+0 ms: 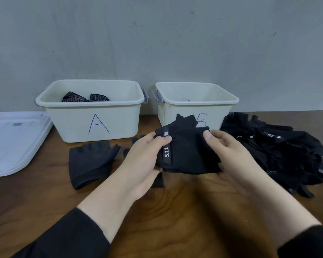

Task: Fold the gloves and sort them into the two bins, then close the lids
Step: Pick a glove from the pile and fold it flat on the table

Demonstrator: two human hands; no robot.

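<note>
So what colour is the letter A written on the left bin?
Blue, hand-drawn on the cream front of bin A, clearest in the head view.

black gloves [188, 151], cream bins [93, 116], brown table [175, 211]

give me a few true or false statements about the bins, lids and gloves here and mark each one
1. Both hands, left and right, hold one black glove above the table. True.
2. Bin A is shut with its lid. False: it stands open, with gloves inside.
3. The lids lie on the table left of bin A. True.
4. The pile of gloves lies left of bin A. False: it lies on the right, beside bin B.
5. A single glove lies on the table in front of bin A. True.
</note>
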